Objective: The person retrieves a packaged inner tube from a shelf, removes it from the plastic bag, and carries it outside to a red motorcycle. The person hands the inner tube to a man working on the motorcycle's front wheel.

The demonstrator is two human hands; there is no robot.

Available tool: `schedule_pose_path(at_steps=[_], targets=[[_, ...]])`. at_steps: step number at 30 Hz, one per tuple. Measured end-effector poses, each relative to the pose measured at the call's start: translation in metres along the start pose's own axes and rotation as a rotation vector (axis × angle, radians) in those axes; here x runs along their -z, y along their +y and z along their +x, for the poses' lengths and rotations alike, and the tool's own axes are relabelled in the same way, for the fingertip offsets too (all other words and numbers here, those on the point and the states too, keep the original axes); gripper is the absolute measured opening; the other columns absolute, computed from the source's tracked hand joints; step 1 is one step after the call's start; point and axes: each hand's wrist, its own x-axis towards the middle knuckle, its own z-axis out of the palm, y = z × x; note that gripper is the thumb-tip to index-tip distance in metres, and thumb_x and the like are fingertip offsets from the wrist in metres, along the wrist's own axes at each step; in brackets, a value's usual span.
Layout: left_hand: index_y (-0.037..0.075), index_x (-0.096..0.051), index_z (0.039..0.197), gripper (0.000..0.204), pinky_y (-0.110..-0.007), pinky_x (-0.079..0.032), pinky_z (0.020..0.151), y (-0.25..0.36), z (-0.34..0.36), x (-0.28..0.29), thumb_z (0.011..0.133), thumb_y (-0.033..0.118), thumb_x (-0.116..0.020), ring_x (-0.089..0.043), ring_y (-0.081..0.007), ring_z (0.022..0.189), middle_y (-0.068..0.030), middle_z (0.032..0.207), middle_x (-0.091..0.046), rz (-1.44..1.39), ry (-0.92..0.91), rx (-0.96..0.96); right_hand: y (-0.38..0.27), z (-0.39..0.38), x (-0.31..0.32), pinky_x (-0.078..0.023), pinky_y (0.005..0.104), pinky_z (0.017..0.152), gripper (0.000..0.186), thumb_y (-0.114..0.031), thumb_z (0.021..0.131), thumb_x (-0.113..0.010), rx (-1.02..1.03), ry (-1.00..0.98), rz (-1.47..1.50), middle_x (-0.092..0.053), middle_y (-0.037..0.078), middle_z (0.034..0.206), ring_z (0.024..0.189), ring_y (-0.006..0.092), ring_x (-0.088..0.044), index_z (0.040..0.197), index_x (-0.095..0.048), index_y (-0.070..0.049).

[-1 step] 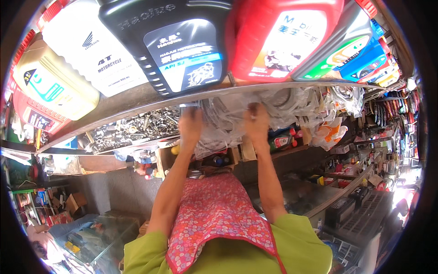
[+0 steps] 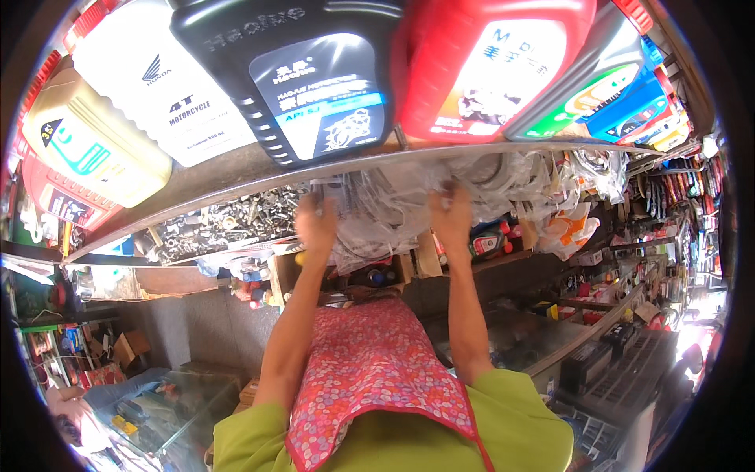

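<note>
A clear plastic bag (image 2: 377,212) with dark, cable-like coils showing through it spans the space between my hands under the upper shelf. My left hand (image 2: 316,226) is closed at the bag's left edge, next to a tray of small metal parts (image 2: 250,222). On its right side, my right hand (image 2: 451,219) is closed too, its fingers curled at the plastic. Both hands are somewhat blurred, and the fingertips are partly hidden. More clear bags with coiled cables (image 2: 503,177) lie to the right of my right hand.
Above my hands, a shelf edge (image 2: 236,169) carries a white oil bottle (image 2: 169,94), a black one (image 2: 314,94) and a red one (image 2: 495,71), among others. Below the bag are cardboard boxes (image 2: 426,256) and a green bottle (image 2: 485,244). A glass case (image 2: 169,413) stands lower left.
My hands have moved slightly apart and a little closer to me, the left one shifting left and the right one right. The plastic between them has shifted slightly.
</note>
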Motion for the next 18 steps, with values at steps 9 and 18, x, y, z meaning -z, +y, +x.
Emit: schedule_pose_path(at_steps=[9, 18], targets=[[0.006, -0.036, 0.139, 0.072, -0.056, -0.042, 0.097, -0.028, -0.067, 0.032, 0.093, 0.061, -0.042, -0.049, -0.0342, 0.123, -0.0155, 0.142, -0.042, -1.069, -0.652, 1.223, -0.008, -0.048, -0.009, -0.027, 0.0583, 0.106, 0.101, -0.033, 0.061, -0.082, 0.48, -0.459, -0.572, -0.025, 0.023, 0.149, 0.137, 0.0424, -0.025, 0.146, -0.031, -0.017], [0.009, -0.03, 0.145, 0.091, -0.052, -0.032, 0.111, 0.034, -0.054, -0.014, 0.078, 0.068, -0.05, -0.04, -0.0332, 0.131, -0.0124, 0.144, -0.04, -1.778, -0.983, 1.038, 0.01, 0.011, -0.008, -0.052, 0.0376, 0.074, 0.024, -0.006, 0.073, -0.059, 0.777, -0.415, -0.468, -0.063, 0.009, 0.101, 0.093, 0.0283, -0.062, 0.096, -0.063, -0.008]])
